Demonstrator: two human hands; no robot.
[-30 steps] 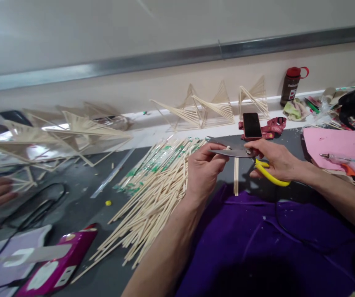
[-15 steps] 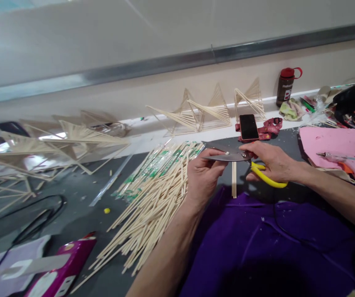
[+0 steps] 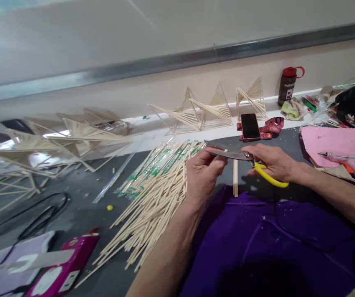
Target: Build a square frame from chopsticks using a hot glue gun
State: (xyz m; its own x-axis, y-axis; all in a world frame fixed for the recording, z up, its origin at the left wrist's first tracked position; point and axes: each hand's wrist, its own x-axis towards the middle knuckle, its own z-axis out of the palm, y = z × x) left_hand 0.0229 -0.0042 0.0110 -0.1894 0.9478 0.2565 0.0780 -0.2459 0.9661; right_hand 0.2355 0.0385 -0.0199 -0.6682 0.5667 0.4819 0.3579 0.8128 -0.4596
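The right hand [image 3: 270,162] grips scissors [image 3: 235,155] around a pale stick end [image 3: 226,151] that the left hand [image 3: 202,173] pinches, seemingly to steady it for the blades, with loose sticks [image 3: 152,206] heaped just left, apparently for easy reach.

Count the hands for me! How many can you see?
2. The left hand is beside the pile of loose wooden sticks, and the right hand is gripping the yellow-handled scissors. Any others would be out of sight.

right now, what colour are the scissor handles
The scissor handles are bright yellow; the head view, the only one, shows them best.
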